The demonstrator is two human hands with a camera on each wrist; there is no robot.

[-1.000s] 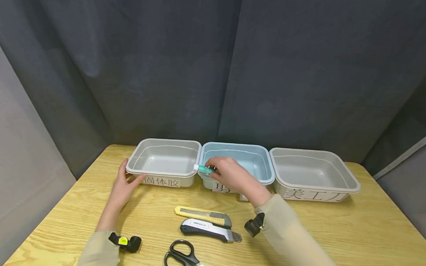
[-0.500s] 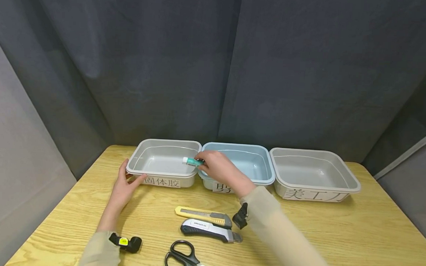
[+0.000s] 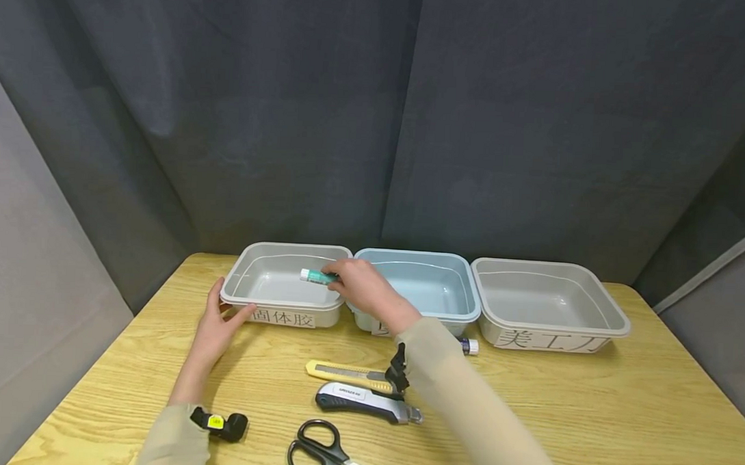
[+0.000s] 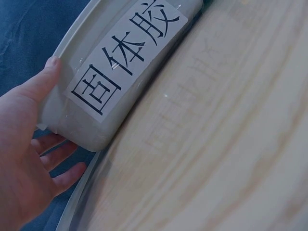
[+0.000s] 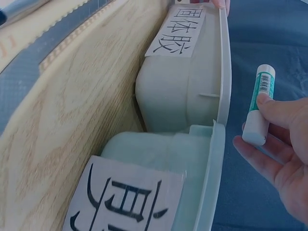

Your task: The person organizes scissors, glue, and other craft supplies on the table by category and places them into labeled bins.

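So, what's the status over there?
Right fingers holding green-and-white glue stick over left gray bin. Left fingers gripping that bin. No obstruction visible.

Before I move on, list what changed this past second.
The right hand, pinching the glue stick, has moved left from near the blue bin to over the left bin; the shifted sleeve now reveals part of a dark tube. No grip changed. The left hand stays on the left bin; knives and scissors haven't moved.

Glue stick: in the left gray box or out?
Out: the right hand holds the glue stick over the left gray box; right wrist view shows it clear of the rim.
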